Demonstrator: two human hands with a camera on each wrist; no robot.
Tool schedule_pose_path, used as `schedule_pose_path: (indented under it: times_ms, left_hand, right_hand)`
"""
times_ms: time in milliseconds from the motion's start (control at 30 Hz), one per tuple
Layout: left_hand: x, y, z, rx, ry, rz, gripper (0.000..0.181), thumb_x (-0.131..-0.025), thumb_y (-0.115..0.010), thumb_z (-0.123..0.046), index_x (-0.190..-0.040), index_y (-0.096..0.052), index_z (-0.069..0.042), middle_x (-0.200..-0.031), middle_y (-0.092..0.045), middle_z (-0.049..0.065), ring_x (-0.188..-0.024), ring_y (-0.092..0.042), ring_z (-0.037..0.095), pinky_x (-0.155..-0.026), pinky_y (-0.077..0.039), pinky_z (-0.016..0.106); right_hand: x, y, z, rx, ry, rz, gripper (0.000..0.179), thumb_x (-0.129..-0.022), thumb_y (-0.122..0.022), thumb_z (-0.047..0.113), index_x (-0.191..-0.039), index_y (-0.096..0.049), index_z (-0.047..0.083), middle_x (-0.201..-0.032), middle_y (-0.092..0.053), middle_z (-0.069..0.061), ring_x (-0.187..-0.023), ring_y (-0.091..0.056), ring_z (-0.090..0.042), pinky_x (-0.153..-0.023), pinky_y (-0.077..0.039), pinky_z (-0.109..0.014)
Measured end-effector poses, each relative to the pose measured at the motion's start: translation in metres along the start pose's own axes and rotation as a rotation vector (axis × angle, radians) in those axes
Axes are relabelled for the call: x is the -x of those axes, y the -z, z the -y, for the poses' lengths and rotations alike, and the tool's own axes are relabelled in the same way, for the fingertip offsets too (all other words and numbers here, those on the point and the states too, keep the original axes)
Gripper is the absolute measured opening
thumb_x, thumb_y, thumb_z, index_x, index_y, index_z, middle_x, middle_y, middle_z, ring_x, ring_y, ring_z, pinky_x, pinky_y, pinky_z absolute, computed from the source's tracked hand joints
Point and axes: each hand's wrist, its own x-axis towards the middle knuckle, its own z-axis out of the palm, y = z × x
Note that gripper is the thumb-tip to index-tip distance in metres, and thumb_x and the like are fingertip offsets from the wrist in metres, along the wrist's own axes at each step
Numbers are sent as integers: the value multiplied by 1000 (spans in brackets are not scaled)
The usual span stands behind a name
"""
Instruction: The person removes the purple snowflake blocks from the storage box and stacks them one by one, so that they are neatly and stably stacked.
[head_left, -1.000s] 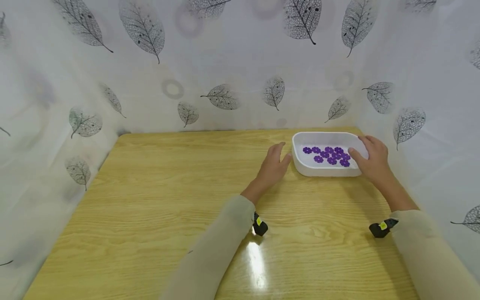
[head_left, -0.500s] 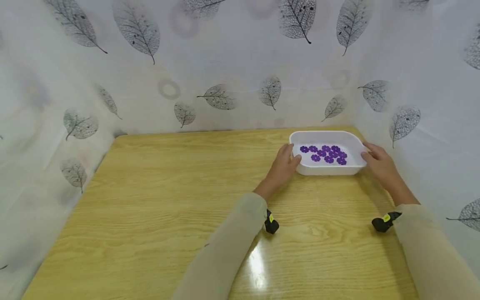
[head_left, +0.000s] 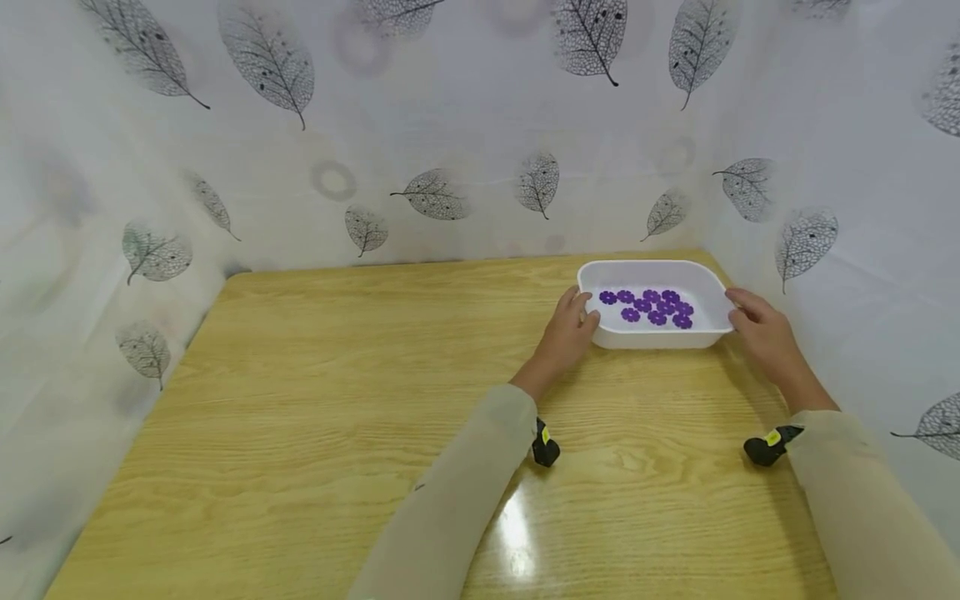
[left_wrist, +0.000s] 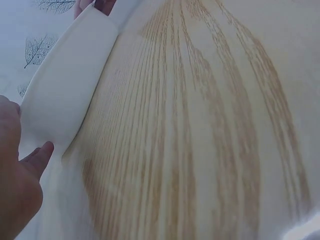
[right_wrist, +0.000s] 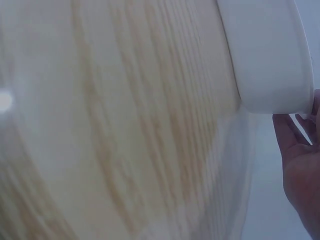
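A white plastic tub (head_left: pixel 656 340) with rounded corners is at the back right of the table. Several purple flower-shaped pieces (head_left: pixel 651 306) lie spread over its bottom. At the tub's left end, my left hand (head_left: pixel 564 333) holds the rim and wall between thumb and fingers. My right hand (head_left: pixel 767 337) grips the opposite end in a similar way. In the left wrist view the tub's long outer wall (left_wrist: pixel 70 70) runs away from the left hand (left_wrist: pixel 17 175). The right wrist view has the right hand (right_wrist: pixel 302 170) against the tub's end; some fingertips are hidden.
The wood-grain table (head_left: pixel 337 400) stretches left and forward of the tub. A white curtain with leaf prints (head_left: pixel 465 108) hangs close behind the table and along both sides. Black wrist cameras (head_left: pixel 546 446) sit at the cuffs.
My left hand has moved right onto the tub's left end. The right hand has drawn back from inside the rim to the right end and grips it. The tub's place on the table looks unchanged.
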Motion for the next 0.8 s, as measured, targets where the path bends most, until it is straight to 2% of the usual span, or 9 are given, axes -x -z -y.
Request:
schedule_pose_path:
  times_ms: [200,400,633,800]
  left_hand:
    - [1,1,3,-1,-22,-9,51,-107,-43,-33,-154,-41,-14,-168,-20,5,-149,-35,27,-120,-33,41]
    - [9,8,6,17,-17,-23,51,-107,-42,-35,-154,-41,-13,-168,-20,5,-145,-41,27,-116,-38,41]
    - [17,21,8,74,3,-36,52,-107,-43,-34,-153,-41,-12,-168,-20,3,-140,-47,26,-111,-44,39]
    - [23,28,10,102,5,-37,51,-106,-44,-31,-153,-41,-10,-168,-21,6,-141,-46,27,-110,-45,38]
  right_hand:
    - [2,-3,0,-8,8,-20,53,-109,-36,29,-155,-34,3,-164,-25,-23,-150,-22,-44,-122,-22,-50]
    - [5,-10,6,8,-7,-12,53,-109,-35,31,-155,-35,4,-164,-24,-22,-152,-19,-43,-120,-22,-57]
    - [7,-16,16,-12,22,13,52,-108,-38,27,-153,-36,1,-163,-25,-23,-150,-21,-46,-121,-20,-58]
    - [8,-20,18,22,39,37,52,-109,-39,28,-154,-37,2,-163,-26,-22,-147,-26,-48,-116,-26,-64]
